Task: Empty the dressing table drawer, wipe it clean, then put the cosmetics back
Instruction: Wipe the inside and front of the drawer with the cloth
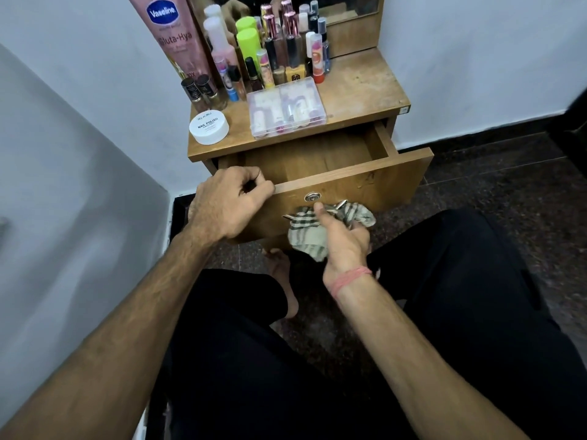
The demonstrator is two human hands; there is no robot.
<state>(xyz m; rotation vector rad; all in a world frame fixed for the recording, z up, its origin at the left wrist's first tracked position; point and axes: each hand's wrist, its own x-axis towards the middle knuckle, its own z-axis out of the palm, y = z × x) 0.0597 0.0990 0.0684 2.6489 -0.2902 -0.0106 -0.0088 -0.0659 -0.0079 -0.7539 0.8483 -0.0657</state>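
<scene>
The wooden drawer (374,182) of the dressing table stands pulled out, and its visible inside is bare wood. My left hand (227,203) grips the top edge of the drawer front at its left end. In front of the drawer's handle, my right hand (341,239) holds a crumpled striped cloth (305,228). On the table top (365,87) stand several cosmetic bottles (279,49), a clear plastic box (286,108) of small items, a white nail polish remover jar (209,128) and a pink Vaseline tube (174,36).
White walls close in on the left and behind the table. A mirror (346,4) rises at the back of the table top. The floor (508,192) is dark speckled stone. My legs in black trousers and a bare foot (282,271) lie below the drawer.
</scene>
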